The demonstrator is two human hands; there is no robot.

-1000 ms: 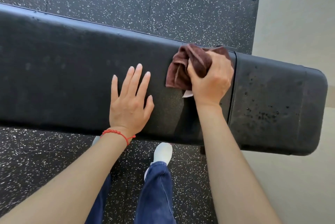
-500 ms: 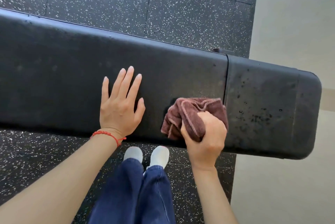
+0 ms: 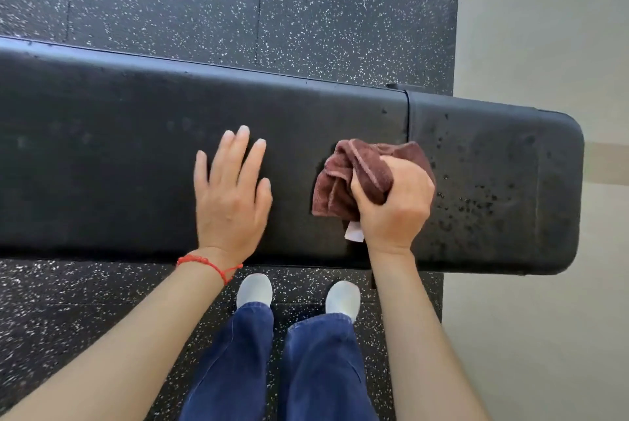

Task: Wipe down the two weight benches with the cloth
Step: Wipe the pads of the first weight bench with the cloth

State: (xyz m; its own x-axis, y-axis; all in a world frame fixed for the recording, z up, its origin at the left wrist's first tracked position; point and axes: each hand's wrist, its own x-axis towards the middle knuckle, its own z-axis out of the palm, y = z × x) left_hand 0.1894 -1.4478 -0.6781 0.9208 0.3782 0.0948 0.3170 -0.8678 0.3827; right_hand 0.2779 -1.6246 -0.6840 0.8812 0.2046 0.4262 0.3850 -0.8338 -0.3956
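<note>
Bench (image 3: 102,155) part-wiped: R hand (image 3: 394,206) grips cloth (image 3: 340,182) near pad seam, L hand (image 3: 231,196) flat, fingers straight; spotted right-end pad (image 3: 493,182) & 2nd bench outstanding.

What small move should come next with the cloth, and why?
Probably slide the cloth, gripped by the right hand, rightward over the seam onto the bench's short end pad: that pad shows dark spots. The left hand lies flat on the long pad.
</note>
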